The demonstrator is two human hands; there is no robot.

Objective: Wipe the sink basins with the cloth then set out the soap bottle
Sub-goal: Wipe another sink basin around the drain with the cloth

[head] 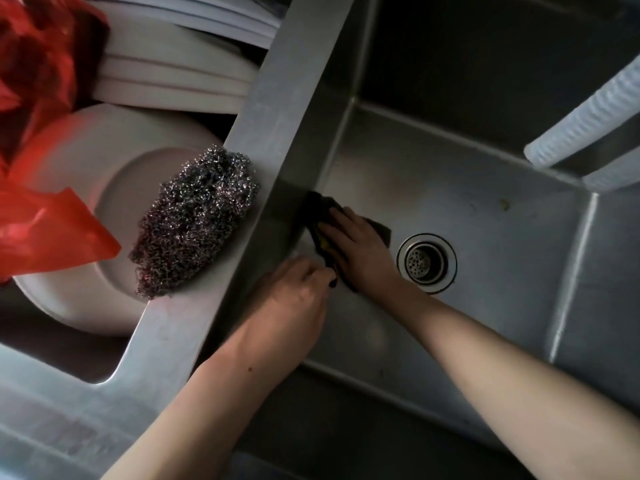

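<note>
A dark cloth (320,211) lies on the floor of the right steel sink basin (502,258), against its left wall. My right hand (360,245) lies flat on the cloth, fingers straight, pressing it down beside the round drain (426,262). My left hand (294,299) reaches over the divider (277,109) between the basins and pinches the cloth's near corner with curled fingers. The cloth shows a bit of yellow under my right hand. No soap bottle shows in this view.
A steel wool scrubber (195,220) sits on the divider's edge. The left basin holds stacked white plates (104,157) and a red plastic bag (38,140). A ribbed translucent hose (585,116) hangs over the right basin's far corner.
</note>
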